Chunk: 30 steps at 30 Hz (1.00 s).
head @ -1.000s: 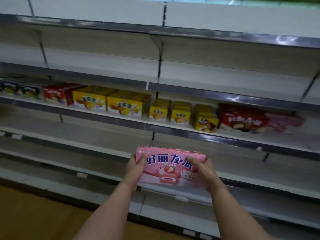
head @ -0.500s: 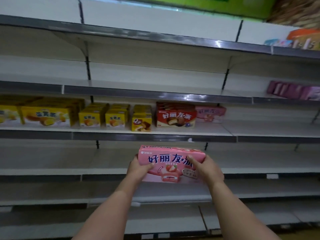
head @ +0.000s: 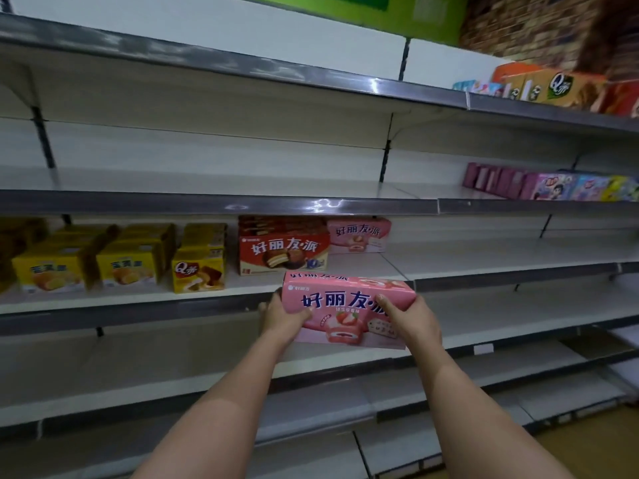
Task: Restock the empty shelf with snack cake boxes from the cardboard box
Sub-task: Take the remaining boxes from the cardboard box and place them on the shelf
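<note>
Pink snack cake box (head: 345, 305) (strawberry picture on its front) gripped at both ends by left hand (head: 283, 318) and right hand (head: 411, 321), near the shelf (head: 484, 274) edge.

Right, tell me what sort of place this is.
Most likely a shop's snack aisle: long tiered metal shelves, rows of boxed cakes facing out, and both hands bringing a pink box to stock.

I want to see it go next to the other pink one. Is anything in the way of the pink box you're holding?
Nothing visible. Both hands, left and right, hold the pink box before the shelf. The space in front of and right of the shelved pink box is bare; the red box sits left of it.
</note>
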Available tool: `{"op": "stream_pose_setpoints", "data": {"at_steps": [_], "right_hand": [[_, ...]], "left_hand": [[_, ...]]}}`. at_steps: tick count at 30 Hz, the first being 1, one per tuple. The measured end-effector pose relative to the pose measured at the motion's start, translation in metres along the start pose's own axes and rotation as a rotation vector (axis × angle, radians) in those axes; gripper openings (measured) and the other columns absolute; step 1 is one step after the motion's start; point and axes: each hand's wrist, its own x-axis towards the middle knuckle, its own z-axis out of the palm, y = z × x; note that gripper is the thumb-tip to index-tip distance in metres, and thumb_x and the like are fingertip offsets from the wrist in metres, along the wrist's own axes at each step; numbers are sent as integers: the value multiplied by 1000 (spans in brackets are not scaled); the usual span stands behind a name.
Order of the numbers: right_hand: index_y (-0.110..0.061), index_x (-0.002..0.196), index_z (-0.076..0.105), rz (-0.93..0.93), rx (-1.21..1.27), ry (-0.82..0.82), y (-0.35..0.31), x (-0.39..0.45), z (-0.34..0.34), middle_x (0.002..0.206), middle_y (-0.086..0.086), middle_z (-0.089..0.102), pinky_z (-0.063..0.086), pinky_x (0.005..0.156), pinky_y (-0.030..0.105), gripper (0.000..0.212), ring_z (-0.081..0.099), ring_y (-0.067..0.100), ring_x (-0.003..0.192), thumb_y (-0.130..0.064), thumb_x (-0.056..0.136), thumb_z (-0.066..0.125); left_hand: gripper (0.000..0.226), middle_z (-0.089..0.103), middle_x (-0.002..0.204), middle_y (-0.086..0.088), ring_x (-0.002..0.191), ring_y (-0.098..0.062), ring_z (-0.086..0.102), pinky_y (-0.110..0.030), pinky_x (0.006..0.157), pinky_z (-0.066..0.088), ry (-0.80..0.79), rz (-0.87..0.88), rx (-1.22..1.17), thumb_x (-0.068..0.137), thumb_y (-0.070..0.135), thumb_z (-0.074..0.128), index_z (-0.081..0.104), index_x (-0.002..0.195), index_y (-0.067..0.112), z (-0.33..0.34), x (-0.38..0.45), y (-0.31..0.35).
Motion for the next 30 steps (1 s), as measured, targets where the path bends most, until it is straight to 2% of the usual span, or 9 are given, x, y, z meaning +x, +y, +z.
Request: {"op": "stream_pose_setpoints", "data": {"at_steps": [4, 7, 11, 16, 19, 23, 25, 27, 30], "right_hand": [[-13, 123, 48, 33, 54, 54, 1, 41, -7, 112, 10, 64, 52, 86, 46, 76, 62, 30, 102, -68, 72, 63], [-13, 121, 49, 52, 105, 93, 8, 69, -13, 112, 12, 61, 53, 85, 49, 81, 63, 31, 99, -71, 66, 65], [-10, 121, 51, 70, 106, 116, 18, 103, -18, 110, 12, 62, 54, 84, 47, 76, 64, 30, 97, -65, 70, 67], [-10, 117, 55, 50, 103, 139, 31, 151, -21, 110, 12, 63, 54, 81, 42, 74, 64, 30, 96, -65, 70, 67], [-12, 114, 60, -6, 115, 121, 33, 184, -29, 109, 11, 65, 53, 81, 40, 69, 64, 29, 96, -64, 70, 67], [-16, 112, 60, -63, 120, 66, 35, 228, -37, 106, 8, 66, 54, 82, 43, 73, 64, 29, 95, -72, 65, 64], [-14, 115, 59, -74, 127, 47, 37, 247, -38, 109, 10, 65, 53, 84, 43, 71, 63, 31, 98, -67, 68, 65], [-12, 116, 58, -78, 159, 15, 41, 263, -36, 111, 12, 64, 52, 85, 41, 67, 62, 32, 101, -61, 72, 67], [-15, 115, 59, -94, 196, -60, 49, 280, -25, 112, 10, 63, 52, 87, 43, 70, 62, 31, 100, -66, 68, 67]], "left_hand": [[58, 43, 131, -8, 113, -28, 55, -48, 101, 46, -79, 20, -45, 77, 29, 76, 48, 128, 21, 28, 30, 19], [66, 38, 137, -10, 122, -29, 49, -47, 107, 40, -133, 22, -43, 80, 31, 74, 41, 136, 19, 48, 46, 32], [72, 29, 143, -12, 133, -31, 37, -45, 110, 31, -165, 30, -27, 85, 30, 69, 29, 144, 14, 74, 61, 44], [83, 36, 149, -9, 133, -31, 41, -53, 112, 31, -153, 33, -137, 86, 28, 68, 12, 147, 19, 110, 83, 55], [72, 48, 142, -4, 128, -32, 46, -58, 109, 30, -82, 23, -166, 83, 36, 62, 13, 135, 28, 133, 92, 64], [58, 47, 140, -9, 129, -29, 45, -50, 110, 34, -47, 44, -222, 95, 16, 54, 18, 141, 16, 161, 100, 82], [50, 46, 141, -9, 130, -28, 44, -49, 110, 34, -32, 56, -195, 98, 16, 50, 25, 140, 16, 171, 104, 86], [49, 44, 144, -7, 132, -26, 42, -48, 111, 33, -19, 78, -156, 99, 22, 48, 28, 143, 18, 178, 109, 83], [55, 39, 149, -3, 136, -24, 37, -47, 113, 30, -6, 69, -169, 99, 28, 47, 23, 149, 23, 188, 115, 76]]}}
